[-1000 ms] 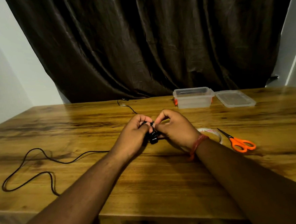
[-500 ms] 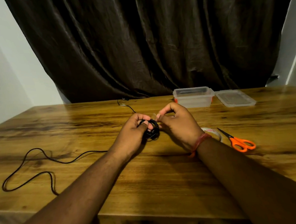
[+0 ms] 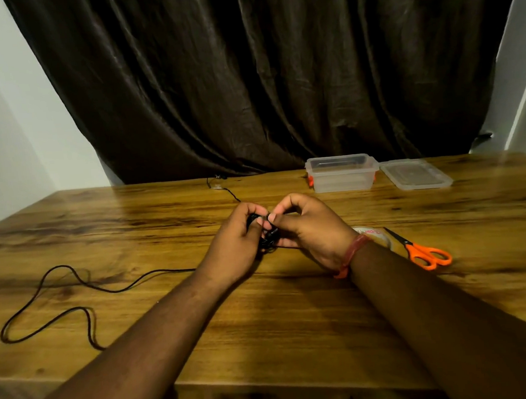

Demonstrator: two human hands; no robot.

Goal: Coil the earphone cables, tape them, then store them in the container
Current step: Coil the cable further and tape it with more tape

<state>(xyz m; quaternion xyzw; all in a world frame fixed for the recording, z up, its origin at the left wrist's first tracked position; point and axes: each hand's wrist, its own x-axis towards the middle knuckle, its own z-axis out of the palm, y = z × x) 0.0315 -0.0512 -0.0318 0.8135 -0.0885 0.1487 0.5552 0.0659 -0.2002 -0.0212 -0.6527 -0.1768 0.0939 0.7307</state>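
Note:
A small coil of black earphone cable (image 3: pixel 269 238) sits between my two hands at the table's middle. My left hand (image 3: pixel 234 248) grips the coil from the left. My right hand (image 3: pixel 310 227) pinches it from the right, thumb and forefinger pressed together at the top. Whether a piece of tape lies under the fingers I cannot tell. A loose black cable (image 3: pixel 60 294) trails in loops across the left of the table toward my left hand. The clear plastic container (image 3: pixel 343 181) stands open at the back. A tape roll (image 3: pixel 371 232) shows behind my right wrist.
The container's lid (image 3: pixel 415 174) lies flat to its right. Orange-handled scissors (image 3: pixel 424 252) lie right of the tape roll. Another thin black cable (image 3: pixel 223 189) runs from the back edge toward my hands. A dark curtain hangs behind the wooden table (image 3: pixel 265 333).
My right hand has come back against the coil and its fingers have closed on it. The coil sits lower between both hands than half a second ago.

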